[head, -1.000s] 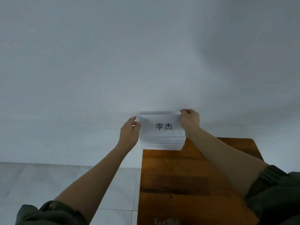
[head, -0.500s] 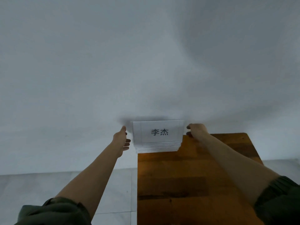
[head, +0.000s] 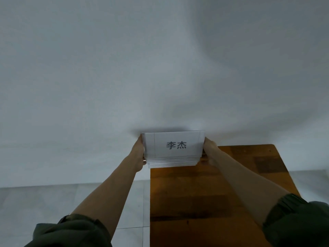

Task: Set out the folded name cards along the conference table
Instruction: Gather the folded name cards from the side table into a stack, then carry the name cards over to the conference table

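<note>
name card stack (head: pixel 192 145) was plain white, dark grey characters on top card; table (head: pixel 204 193) was orange-brown wood, darker patchy blocks; sleeves (head: pixel 74 230) dark olive; wall (head: pixel 124 68) pale grey; floor (head: pixel 44 202) light grey tiles

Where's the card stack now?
Head view, centre: the card stack is at the far left corner of the table, held between the left hand and right hand.
</note>
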